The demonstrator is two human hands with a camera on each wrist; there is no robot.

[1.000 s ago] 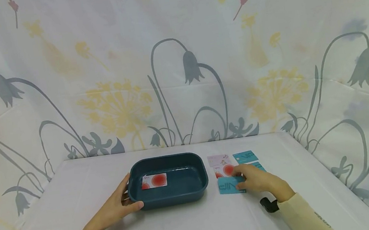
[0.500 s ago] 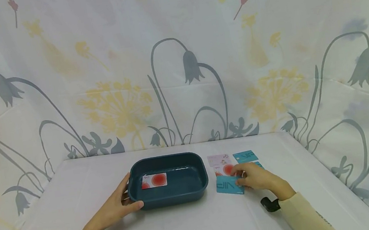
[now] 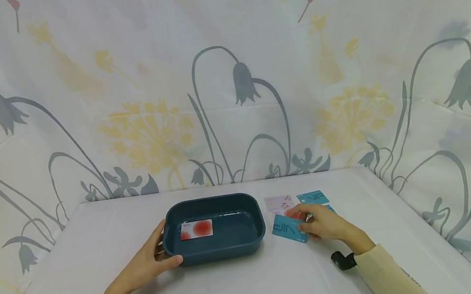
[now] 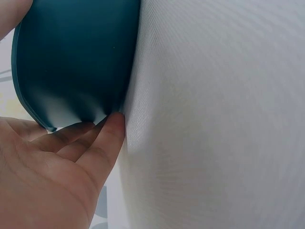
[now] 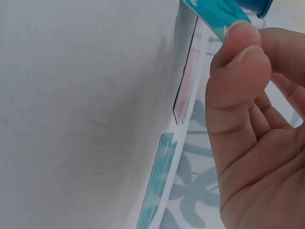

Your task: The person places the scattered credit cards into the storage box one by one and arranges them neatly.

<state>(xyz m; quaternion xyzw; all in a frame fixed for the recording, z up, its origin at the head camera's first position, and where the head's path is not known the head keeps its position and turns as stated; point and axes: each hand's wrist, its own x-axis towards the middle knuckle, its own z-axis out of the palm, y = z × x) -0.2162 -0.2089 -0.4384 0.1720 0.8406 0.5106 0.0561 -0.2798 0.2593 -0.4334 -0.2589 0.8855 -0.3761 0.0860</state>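
Tray point(image 3: 216, 256) on table point(image 3: 236, 291), card point(image 3: 196, 229) inside, more cards point(image 3: 312, 198) rightward.

The scene is lit evenly and somewhat dimly by diffuse light whose source cannot be made out, the flowered backdrop point(image 3: 219, 20) being rendered in muted tones. Faint, soft-edged shadow is cast on the white surface point(image 3: 237, 293) near the left hand point(image 3: 145, 263), while small glints are caught inside the dark tray point(image 3: 220, 255). In both wrist views, the surface is softly blurred, broadly shaded grey and faintly rippled.
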